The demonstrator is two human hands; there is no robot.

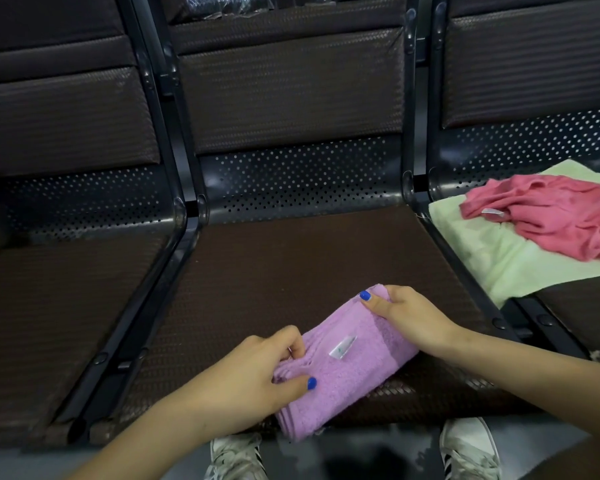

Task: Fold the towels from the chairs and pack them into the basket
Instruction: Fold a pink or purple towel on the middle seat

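This looks like a public waiting area rather than a home. A row of joined seats [291,271] runs across the view, each with dark woven-textured padding on seat and back, perforated black metal panels [291,178] between them, and shared black metal dividers [174,216]. The floor [520,441] under the seat edge is smooth and grey.
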